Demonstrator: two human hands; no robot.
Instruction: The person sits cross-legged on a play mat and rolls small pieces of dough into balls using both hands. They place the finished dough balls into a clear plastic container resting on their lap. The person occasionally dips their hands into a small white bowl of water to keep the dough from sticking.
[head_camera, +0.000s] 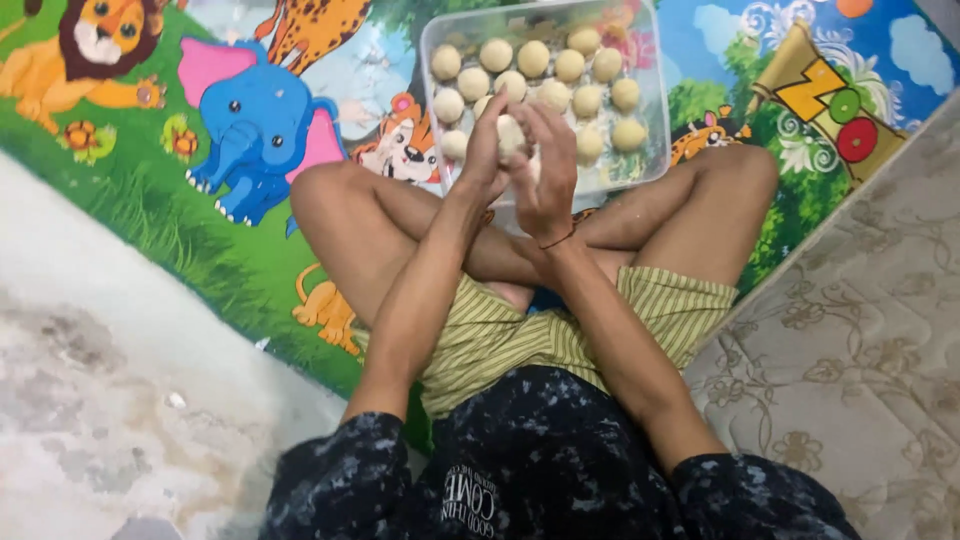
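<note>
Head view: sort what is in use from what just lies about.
In use:
- left hand and right hand, pressed around a dough ball
- clear plastic tray of finished dough balls

Lying about:
- animal play mat
- patterned mattress
- grey floor

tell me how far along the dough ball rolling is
Done: roughly fifteen pale dough balls sit in rows in the clear plastic container. In hand: the left hand and right hand press one more ball between the palms above it. Left: the container's near end shows bare space; no unrolled dough is in view, so the remainder cannot be told.
</note>
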